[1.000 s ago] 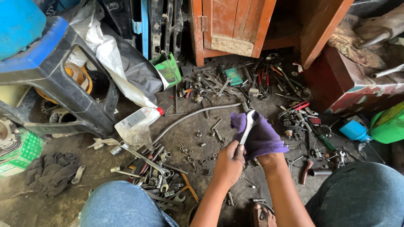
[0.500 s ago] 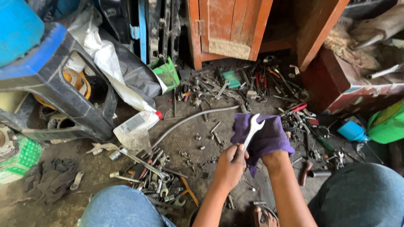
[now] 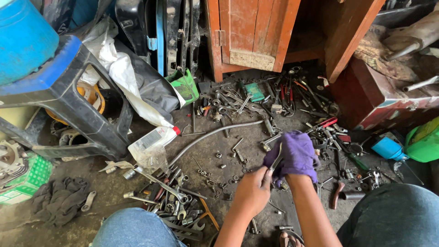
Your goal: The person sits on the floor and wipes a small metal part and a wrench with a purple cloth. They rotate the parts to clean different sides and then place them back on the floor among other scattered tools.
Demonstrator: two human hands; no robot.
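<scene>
Head camera — single view, worn on the person, facing steeply down and forward over knees [image 3: 137, 228] to floor [image 3: 219, 146] and cabinet [image 3: 256, 32] — close range.

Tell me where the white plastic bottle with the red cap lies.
The white bottle lies on its side on the floor left of centre in the head view, beside the black stool, above the wrench pile.

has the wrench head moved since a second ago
Yes. The wrench head, earlier exposed above the purple cloth, is now wrapped inside it, nearer the floor.
</scene>
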